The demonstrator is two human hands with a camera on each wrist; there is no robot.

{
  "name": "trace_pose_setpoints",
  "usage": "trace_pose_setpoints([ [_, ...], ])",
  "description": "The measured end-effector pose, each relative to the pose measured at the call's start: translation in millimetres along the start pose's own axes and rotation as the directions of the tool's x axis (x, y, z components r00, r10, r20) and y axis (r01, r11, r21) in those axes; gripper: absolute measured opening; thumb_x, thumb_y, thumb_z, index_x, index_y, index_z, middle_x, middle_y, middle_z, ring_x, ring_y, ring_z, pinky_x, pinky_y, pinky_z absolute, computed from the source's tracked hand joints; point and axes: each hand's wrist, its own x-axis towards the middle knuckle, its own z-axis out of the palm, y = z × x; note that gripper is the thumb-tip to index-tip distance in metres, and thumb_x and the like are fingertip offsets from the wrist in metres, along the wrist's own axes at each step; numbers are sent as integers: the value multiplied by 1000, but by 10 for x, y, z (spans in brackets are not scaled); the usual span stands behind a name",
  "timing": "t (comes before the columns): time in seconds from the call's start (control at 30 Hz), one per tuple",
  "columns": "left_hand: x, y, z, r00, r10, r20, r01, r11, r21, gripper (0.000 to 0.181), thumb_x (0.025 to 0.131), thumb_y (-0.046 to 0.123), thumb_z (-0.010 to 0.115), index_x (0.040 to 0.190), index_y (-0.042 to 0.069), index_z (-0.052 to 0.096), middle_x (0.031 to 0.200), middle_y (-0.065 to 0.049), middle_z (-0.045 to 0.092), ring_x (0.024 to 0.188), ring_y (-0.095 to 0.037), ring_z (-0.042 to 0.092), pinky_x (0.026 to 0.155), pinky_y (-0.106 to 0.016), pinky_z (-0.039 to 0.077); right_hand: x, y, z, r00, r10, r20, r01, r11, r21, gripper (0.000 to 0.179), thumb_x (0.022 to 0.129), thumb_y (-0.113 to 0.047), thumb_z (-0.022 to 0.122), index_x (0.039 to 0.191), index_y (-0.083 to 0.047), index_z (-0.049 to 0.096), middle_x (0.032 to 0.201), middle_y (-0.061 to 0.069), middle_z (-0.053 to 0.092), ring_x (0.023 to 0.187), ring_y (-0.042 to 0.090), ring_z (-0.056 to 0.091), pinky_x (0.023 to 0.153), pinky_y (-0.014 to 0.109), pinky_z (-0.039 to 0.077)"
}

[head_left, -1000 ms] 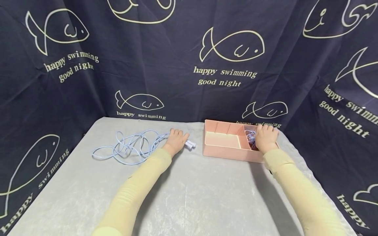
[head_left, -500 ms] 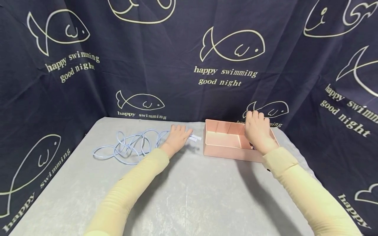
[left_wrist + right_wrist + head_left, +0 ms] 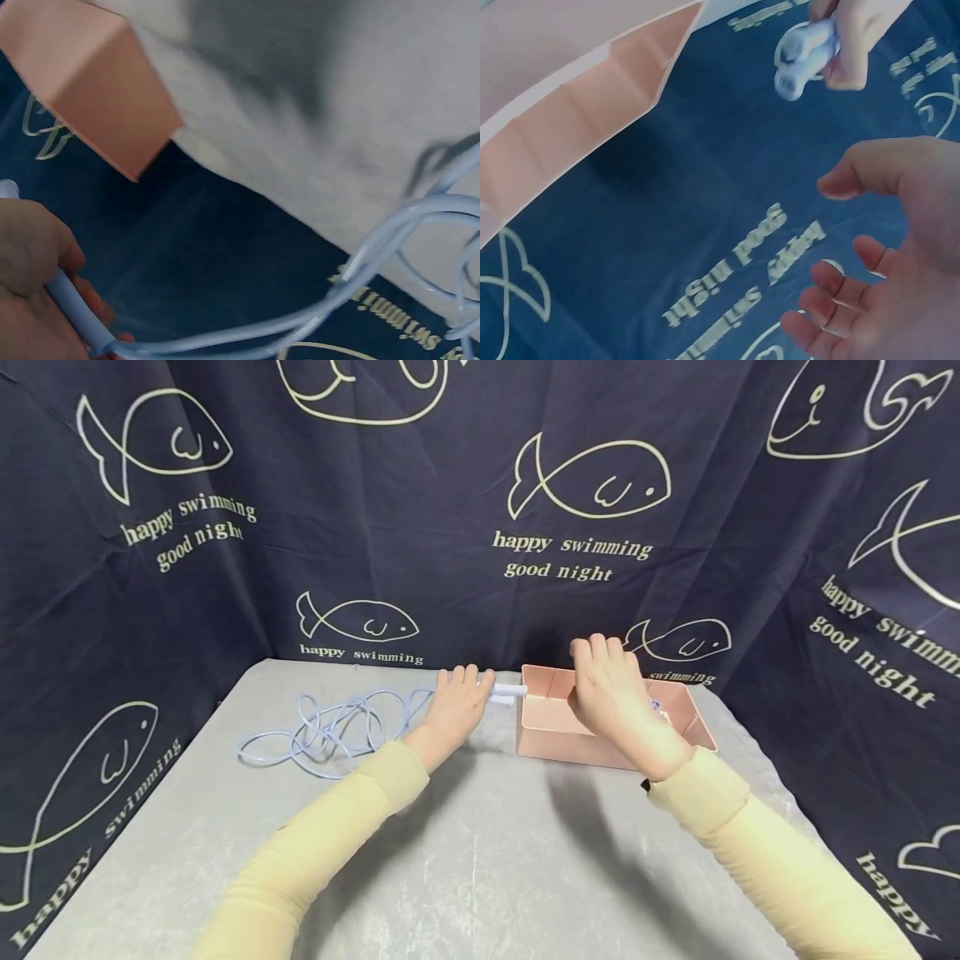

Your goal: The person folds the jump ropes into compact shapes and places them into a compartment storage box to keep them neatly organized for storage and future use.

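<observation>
A light-blue jump rope lies partly on the table, its cord (image 3: 296, 747) in loose loops at the left. My left hand (image 3: 456, 706) grips the rope's two pale handles (image 3: 510, 692), raised off the cloth, and the handle ends point right towards the pink box (image 3: 573, 750). In the left wrist view, fingers curl round a handle (image 3: 75, 311) while the cord trails away to the right. Above the box's middle hovers my right hand (image 3: 611, 689). The right wrist view shows it holding nothing, thumb and fingers spread apart, with the two handles (image 3: 806, 60) not far off.
The pink box has a large left compartment and a smaller right one, where a bit of a blue tangled bundle (image 3: 656, 705) shows past my right hand. A grey cloth (image 3: 472, 852) covers the table. Behind it hangs a dark-blue curtain (image 3: 465, 527) with fish drawings.
My right hand has left the box's right compartment, rising and moving left towards the handles. My left hand has lifted the jump rope handles and shifted them slightly right, up to the box's left side.
</observation>
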Motion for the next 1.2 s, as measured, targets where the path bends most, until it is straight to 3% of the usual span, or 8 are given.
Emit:
trace_pose_setpoints([
  [0.27,-32,175,-313,988,-5,-153,6,1000,10,16,95,13,40,106,8,49,87,-8,50,78,-23,49,64,-35,36,-14,-277,-64,995,-98,16,97,994,51,65,60,-23,80,109,4,47,97,19,49,86,39,47,64,46,42],
  [0.53,-140,367,-547,967,25,-255,-11,998,56,13,93,15,39,98,9,50,84,-6,53,75,-21,51,61,-33,35,-133,-447,27,993,-120,15,119,991,57,59,61,-25,78,106,1,48,95,17,49,85,36,47,64,41,39],
  [0.9,-266,509,-690,964,-40,-264,53,998,41,17,94,16,34,95,10,50,81,-4,50,72,-19,47,61,-31,33,-315,-558,149,994,-104,42,102,993,56,35,77,-24,69,99,-2,52,88,13,51,84,32,49,64,40,36],
  [1.2,-403,490,-707,968,-1,-252,0,1000,-2,22,95,14,28,94,8,49,80,-4,48,70,-18,44,59,-30,29,-422,-568,134,992,-115,57,113,993,48,34,76,-23,74,92,-5,50,84,11,50,78,31,47,63,39,35],
])
